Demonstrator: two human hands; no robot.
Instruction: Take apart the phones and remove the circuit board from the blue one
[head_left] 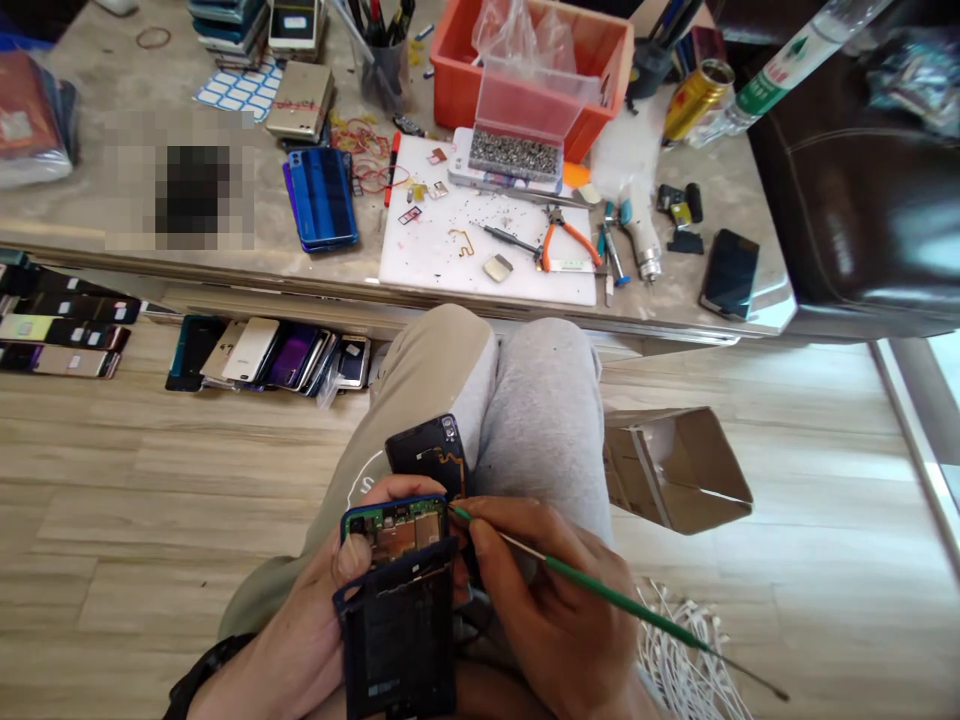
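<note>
My left hand [300, 630] grips an opened phone [397, 610] over my lap, thumb on its left edge; its green circuit board and black battery face up. My right hand [555, 600] pinches a thin green-handled tool [600, 590], whose tip touches the board's upper right corner. A detached black back panel [429, 455] rests on my thigh just above the phone.
A low table [757, 315] ahead carries a white work mat [450, 260], orange-handled pliers [562, 240], a blue phone [322, 195], an orange bin [592, 60], a screw box [515, 152] and a black phone [729, 272]. Phones line the floor underneath. A cardboard box [675, 470] and white cables [690, 660] lie to my right.
</note>
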